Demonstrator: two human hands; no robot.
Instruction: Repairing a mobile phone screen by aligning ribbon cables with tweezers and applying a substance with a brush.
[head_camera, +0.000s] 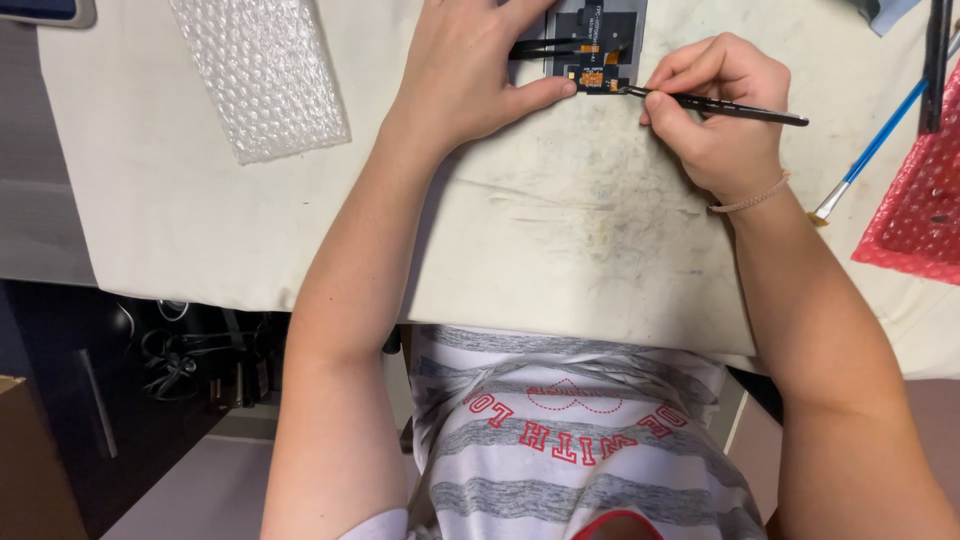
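A small dark electronic panel (598, 40) with an orange flex connector lies on a stained cream cloth (570, 220) at the top centre. My left hand (470, 70) rests flat on the panel's left side, its thumb pressing near the lower edge, and a pair of black tweezers (545, 47) lies under its fingers. My right hand (715, 105) grips a thin black tool (740, 108) like a pen. The tool's tip touches the panel's lower right corner beside the connector.
A sheet of clear bubble wrap (262, 70) lies at the upper left. At the right edge are a red bubble pouch (920, 200), a blue-handled brush (870, 150) and a black rod (935, 60). The table's near edge runs below my forearms, with cables on the floor at the left.
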